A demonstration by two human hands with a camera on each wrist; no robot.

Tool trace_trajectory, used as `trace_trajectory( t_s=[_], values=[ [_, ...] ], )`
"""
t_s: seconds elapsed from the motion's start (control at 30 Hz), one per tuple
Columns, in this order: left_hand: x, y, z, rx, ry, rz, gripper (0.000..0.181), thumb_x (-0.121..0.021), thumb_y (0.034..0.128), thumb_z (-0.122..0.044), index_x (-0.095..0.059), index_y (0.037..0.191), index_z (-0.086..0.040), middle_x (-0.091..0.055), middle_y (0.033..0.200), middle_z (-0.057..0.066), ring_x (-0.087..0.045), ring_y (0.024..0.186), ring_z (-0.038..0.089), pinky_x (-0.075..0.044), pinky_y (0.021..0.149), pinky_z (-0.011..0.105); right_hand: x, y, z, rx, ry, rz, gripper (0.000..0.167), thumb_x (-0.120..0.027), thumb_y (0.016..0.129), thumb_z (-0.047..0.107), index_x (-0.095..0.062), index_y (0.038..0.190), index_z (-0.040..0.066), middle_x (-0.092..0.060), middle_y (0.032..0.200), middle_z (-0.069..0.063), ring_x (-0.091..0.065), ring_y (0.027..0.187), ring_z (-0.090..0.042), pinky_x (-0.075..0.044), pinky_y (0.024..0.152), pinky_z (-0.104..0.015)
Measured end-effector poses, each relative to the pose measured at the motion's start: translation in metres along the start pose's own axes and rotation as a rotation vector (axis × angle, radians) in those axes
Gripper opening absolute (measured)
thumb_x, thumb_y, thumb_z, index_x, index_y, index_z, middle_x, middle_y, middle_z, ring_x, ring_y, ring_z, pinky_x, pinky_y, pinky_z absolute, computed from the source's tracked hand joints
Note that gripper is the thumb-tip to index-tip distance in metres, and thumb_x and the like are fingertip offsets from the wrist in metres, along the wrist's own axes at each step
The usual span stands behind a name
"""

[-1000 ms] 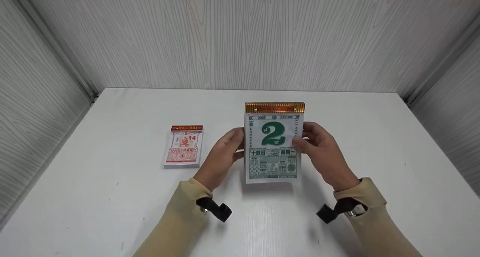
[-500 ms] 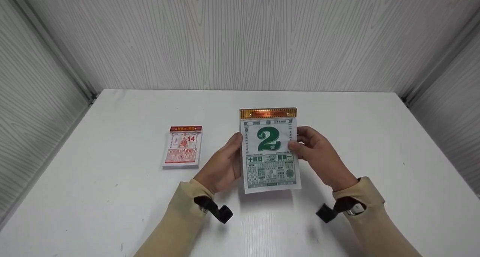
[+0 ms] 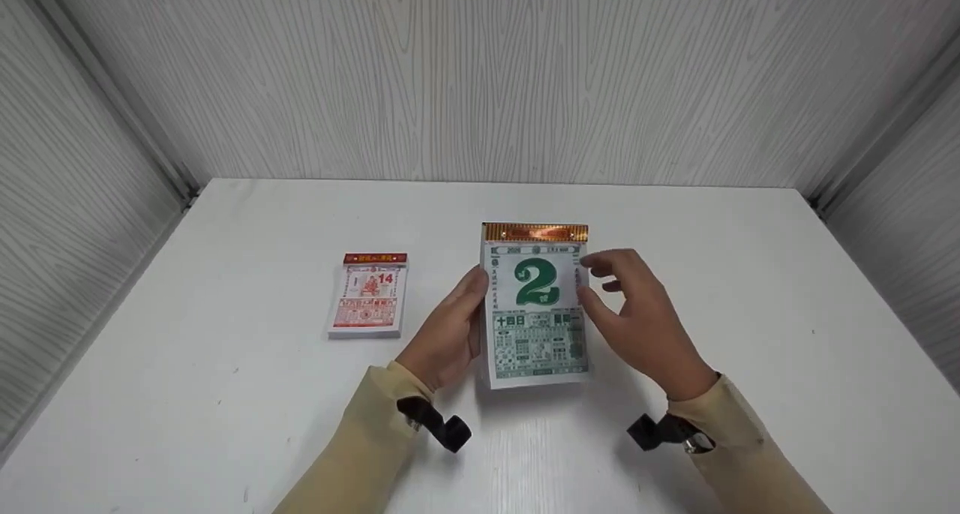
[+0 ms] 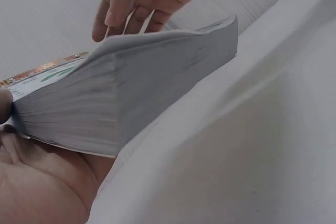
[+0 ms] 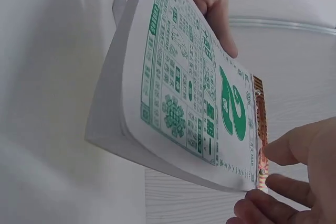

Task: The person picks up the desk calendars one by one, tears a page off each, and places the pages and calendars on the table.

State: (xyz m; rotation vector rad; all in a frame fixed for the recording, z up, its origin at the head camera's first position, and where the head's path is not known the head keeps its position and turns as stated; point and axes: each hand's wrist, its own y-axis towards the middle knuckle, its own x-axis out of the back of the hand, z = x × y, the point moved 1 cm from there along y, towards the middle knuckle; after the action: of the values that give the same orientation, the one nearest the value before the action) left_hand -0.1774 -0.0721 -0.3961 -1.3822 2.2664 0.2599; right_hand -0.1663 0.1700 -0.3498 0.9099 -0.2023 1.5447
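Observation:
A thick tear-off calendar (image 3: 538,349) with a green "2" on its top page and a gold-orange head strip is held up above the table. My left hand (image 3: 448,332) grips its left edge, thumb on the front, fingers behind and mostly hidden. In the left wrist view the calendar's page block (image 4: 105,103) shows its lower edges, slightly fanned. My right hand (image 3: 637,319) is at the right edge with thumb and fingers spread apart and loosely bent. In the right wrist view its fingertips lie close to the calendar's upper corner; whether they touch, I cannot tell.
A smaller tear-off calendar (image 3: 367,298) with red print and a "14" lies on the white table (image 3: 247,409), left of my left hand. Wood-grain panels (image 3: 495,79) stand at the back and both sides.
The calendar has come down a little and slightly left, toward my left hand. My right hand has let go of its right edge, and its fingers have spread.

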Motion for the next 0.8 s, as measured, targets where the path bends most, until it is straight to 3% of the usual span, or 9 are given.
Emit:
trace_trajectory(
  t_s=[0.17, 0.3, 0.43, 0.6, 0.8],
  values=[
    [0.001, -0.003, -0.003, -0.013, 0.032, -0.029, 0.056, -0.029, 0.1124, -0.047, -0.021, 0.165, -0.029, -0.052, 0.151, 0.008, -0.056, 0.136, 0.026, -0.047, 0.11, 0.04, -0.003, 0.0, 0.016, 0.155, -0.197, -0.081, 0.029, -0.07, 0.096, 0.008, -0.065, 0.124, 0.002, -0.058, 0.131, -0.012, -0.056, 0.122, -0.027, -0.048, 0.102, -0.043],
    [0.001, -0.006, -0.008, -0.026, 0.048, -0.048, 0.054, -0.029, 0.1121, -0.049, -0.025, 0.163, -0.032, -0.053, 0.149, 0.009, -0.057, 0.134, 0.026, -0.047, 0.109, 0.039, 0.002, 0.004, 0.032, 0.233, -0.248, -0.106, 0.026, -0.07, 0.095, 0.006, -0.067, 0.121, 0.003, -0.06, 0.126, -0.01, -0.057, 0.117, -0.025, -0.05, 0.1, -0.04],
    [0.0, -0.005, -0.009, -0.038, 0.045, -0.056, 0.054, -0.029, 0.1119, -0.05, -0.026, 0.163, -0.032, -0.052, 0.15, 0.008, -0.055, 0.136, 0.025, -0.046, 0.11, 0.041, 0.0, 0.004, 0.047, 0.264, -0.267, 0.013, 0.029, -0.073, 0.094, 0.009, -0.067, 0.123, 0.007, -0.061, 0.125, -0.004, -0.058, 0.114, -0.018, -0.054, 0.096, -0.035],
    [-0.001, -0.003, -0.005, -0.043, 0.036, -0.06, 0.056, -0.028, 0.1123, -0.049, -0.023, 0.164, -0.029, -0.046, 0.157, 0.002, -0.048, 0.143, 0.019, -0.04, 0.117, 0.038, -0.021, -0.004, 0.057, 0.317, -0.355, 0.193, 0.037, -0.079, 0.092, 0.022, -0.068, 0.126, 0.01, -0.062, 0.127, -0.003, -0.059, 0.116, -0.017, -0.055, 0.096, -0.033],
    [0.002, -0.003, -0.002, -0.059, 0.044, -0.083, 0.057, -0.027, 0.113, -0.046, -0.02, 0.165, -0.024, -0.037, 0.162, 0.001, -0.036, 0.15, 0.016, -0.031, 0.122, 0.036, -0.041, -0.011, 0.053, 0.39, -0.441, 0.211, 0.039, -0.082, 0.087, 0.029, -0.072, 0.12, 0.011, -0.062, 0.13, -0.004, -0.056, 0.121, -0.022, -0.052, 0.101, -0.036]
  ],
)
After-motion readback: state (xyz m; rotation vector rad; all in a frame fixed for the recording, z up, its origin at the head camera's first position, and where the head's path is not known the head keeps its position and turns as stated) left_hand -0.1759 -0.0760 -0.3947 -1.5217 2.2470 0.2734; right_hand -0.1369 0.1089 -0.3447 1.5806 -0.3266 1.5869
